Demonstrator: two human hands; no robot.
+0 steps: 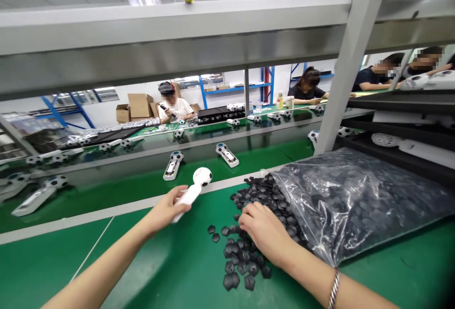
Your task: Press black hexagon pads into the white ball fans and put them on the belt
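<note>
My left hand [169, 208] is closed around the handle of a white soccer-ball-headed device [194, 193]. Its round white head with black patches points away from me, above the bench edge. My right hand [263, 228] rests at a pile of black pentagon pieces [245, 254], fingers curled down and pressed together. Its fingertips are partly hidden, so what they pinch cannot be made out. More of these pieces spill from the mouth of a large clear plastic bag [355, 200] to the right of that hand.
Beyond the bench edge, a green conveyor [199, 167] carries several similar devices with opened handles. A metal shelf beam [177, 20] crosses above, and a slanted post [344, 72] stands at right beside stacked black trays [408, 98]. Several people sit across the line.
</note>
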